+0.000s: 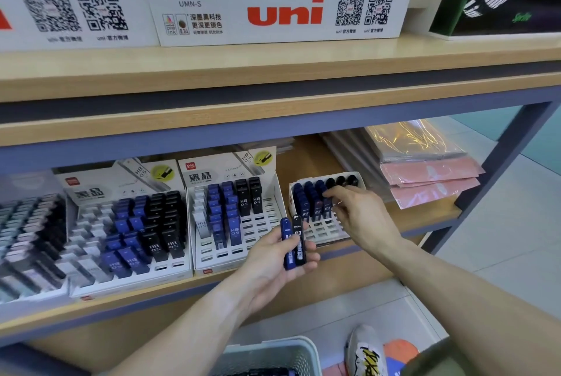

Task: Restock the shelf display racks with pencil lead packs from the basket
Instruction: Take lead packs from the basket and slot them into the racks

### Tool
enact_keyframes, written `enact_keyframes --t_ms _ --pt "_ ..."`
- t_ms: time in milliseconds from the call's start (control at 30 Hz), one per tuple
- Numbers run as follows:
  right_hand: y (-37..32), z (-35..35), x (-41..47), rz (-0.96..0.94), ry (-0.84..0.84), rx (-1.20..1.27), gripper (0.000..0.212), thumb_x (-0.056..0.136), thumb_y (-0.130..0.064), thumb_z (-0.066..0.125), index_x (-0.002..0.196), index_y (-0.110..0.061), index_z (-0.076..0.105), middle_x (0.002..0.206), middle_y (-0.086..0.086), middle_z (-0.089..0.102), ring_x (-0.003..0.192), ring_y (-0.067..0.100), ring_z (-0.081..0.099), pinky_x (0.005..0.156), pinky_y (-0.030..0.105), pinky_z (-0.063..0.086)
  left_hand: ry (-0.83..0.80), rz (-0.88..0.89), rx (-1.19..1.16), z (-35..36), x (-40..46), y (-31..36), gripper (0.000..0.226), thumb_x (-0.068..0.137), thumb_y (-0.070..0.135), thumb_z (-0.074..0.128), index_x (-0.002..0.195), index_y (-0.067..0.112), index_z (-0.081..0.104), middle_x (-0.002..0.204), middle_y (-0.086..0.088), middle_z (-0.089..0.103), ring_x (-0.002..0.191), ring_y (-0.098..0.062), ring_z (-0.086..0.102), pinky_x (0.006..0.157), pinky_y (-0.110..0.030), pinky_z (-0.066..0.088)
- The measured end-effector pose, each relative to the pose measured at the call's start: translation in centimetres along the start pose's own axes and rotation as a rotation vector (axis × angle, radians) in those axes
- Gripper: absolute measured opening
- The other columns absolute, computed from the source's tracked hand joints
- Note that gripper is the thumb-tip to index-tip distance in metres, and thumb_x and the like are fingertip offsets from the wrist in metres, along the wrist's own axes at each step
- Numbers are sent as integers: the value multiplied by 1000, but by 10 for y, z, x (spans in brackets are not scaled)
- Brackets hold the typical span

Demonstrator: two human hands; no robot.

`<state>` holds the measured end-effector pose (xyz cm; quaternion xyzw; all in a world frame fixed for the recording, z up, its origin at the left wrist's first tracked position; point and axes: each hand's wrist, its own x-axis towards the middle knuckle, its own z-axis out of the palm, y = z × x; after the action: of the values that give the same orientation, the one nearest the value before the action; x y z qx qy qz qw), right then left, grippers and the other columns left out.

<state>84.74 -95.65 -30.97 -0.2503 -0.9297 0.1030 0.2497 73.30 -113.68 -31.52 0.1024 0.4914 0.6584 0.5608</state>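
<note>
Restocking in progress: your right hand (356, 211) is pinching a 0.3 lead pack (327, 207) into the small rack (323, 231); your left hand (273, 257), below-left of that grip, is holding two spare packs (294, 243). Seat it upright in its slot.

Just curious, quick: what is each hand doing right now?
Left hand: holds two slim plastic lead packs, one blue, one black.
Right hand: fingers pinch a dark blue pack in the white rack.
</note>
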Motion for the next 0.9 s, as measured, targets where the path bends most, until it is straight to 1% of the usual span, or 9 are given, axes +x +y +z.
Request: enact_keyframes --t_ms 100,167,333,533,667,767,833,867,900 --pt "-3 -1 2 37 2 -2 35 88 -2 61 117 -17 73 101 2 77 95 23 71 80 35 55 4 9 25 -1 0 0 26 106 2 46 125 0 65 103 -22 75 91 -31 75 80 -37 62" --pt "-7 -1 1 63 2 -12 37 88 -3 60 120 -18 73 102 2 78 97 24 72 83 33 53 -4 4 30 -1 -1 0 26 106 1 47 124 -3 64 106 -23 75 95 -32 75 81 -36 62" --pt "-7 0 0 162 -6 42 40 90 -4 60 124 -21 72 101 -1 78 97 20 72 87 28 53 1 3 18 -1 -5 0 25 106 1 46 121 -4 66 108 -26 74 100 -35 75 81 -37 63" --pt "-7 -4 -1 166 7 51 36 89 -6 66 121 -20 74 99 -2 78 95 14 73 88 24 53 14 -5 30 -2 -7 0 26 106 2 46 122 -3 65 107 -26 74 101 -35 75 81 -37 63" --pt "-8 -6 0 174 -15 54 40 88 -3 66 124 -19 73 103 0 78 96 16 73 89 27 54 3 -13 40 -3 -9 1 25 106 4 47 124 -1 64 110 -24 75 105 -34 74 86 -39 63" --pt "-13 -11 1 187 7 41 40 87 -5 68 125 -21 69 101 -5 75 91 15 71 79 26 53 -15 -14 43 -2 -9 2 25 105 5 50 125 1 64 113 -21 75 108 -33 73 89 -39 62" --pt "-23 -18 1 283 15 164 26 89 -14 71 113 -23 71 89 -11 72 80 6 67 69 14 48 -25 -16 45 -1 -9 3 26 104 6 52 126 0 64 115 -19 75 108 -32 73 89 -39 62" --pt "-28 -21 2 354 -33 295 19 88 -21 74 106 -24 73 85 -11 72 78 3 67 67 10 47 -32 -16 49 -1 -8 3 26 103 6 54 127 0 64 116 -19 74 109 -32 73 89 -38 61" --pt "-34 -24 1 421 -120 464 16 87 -27 78 103 -26 74 84 -9 74 78 4 68 68 12 50 -39 -16 54 -1 -8 4 27 103 7 55 127 -1 64 117 -19 74 110 -32 72 89 -38 61"
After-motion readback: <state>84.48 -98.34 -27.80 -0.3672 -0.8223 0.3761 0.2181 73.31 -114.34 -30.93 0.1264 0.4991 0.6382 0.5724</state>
